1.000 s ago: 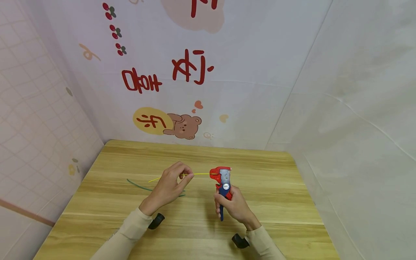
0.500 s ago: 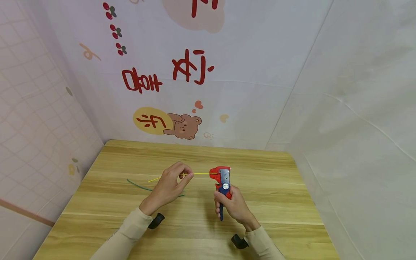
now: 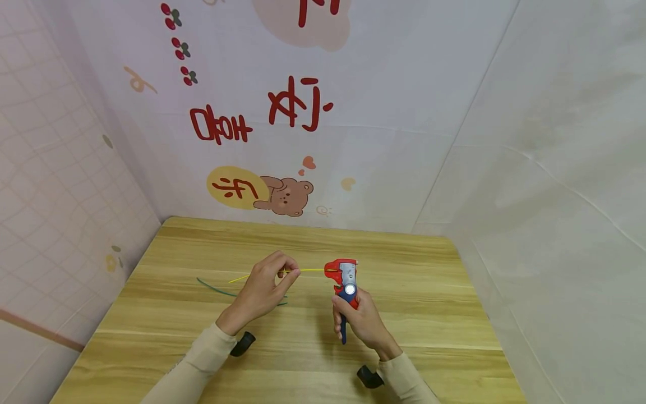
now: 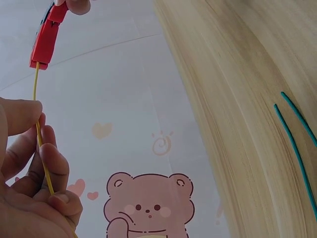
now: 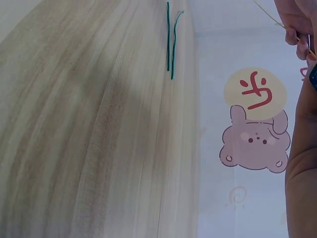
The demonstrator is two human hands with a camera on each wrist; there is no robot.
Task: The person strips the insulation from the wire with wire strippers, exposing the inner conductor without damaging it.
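A thin yellow wire [image 3: 310, 270] is pinched between the thumb and forefinger of my left hand [image 3: 264, 283]. Its right end enters the red jaws of a wire stripper [image 3: 348, 275], and the other end sticks out left beyond the hand. My right hand [image 3: 365, 320] grips the stripper by its blue and red handles, head upward. In the left wrist view the yellow wire [image 4: 40, 144] runs along the curled fingers up to the red stripper head [image 4: 45, 42]. What the jaws do to the wire end inside is hidden.
Two green wires [image 4: 297, 148] lie on the wooden table [image 3: 429, 314], partly behind my left hand in the head view. Black curved wrist mounts [image 3: 243, 343] hang at both wrists. A printed white curtain [image 3: 383, 168] stands behind the table.
The stripper and my right hand have shifted very slightly to the left. My left hand holds the wire in the same place.
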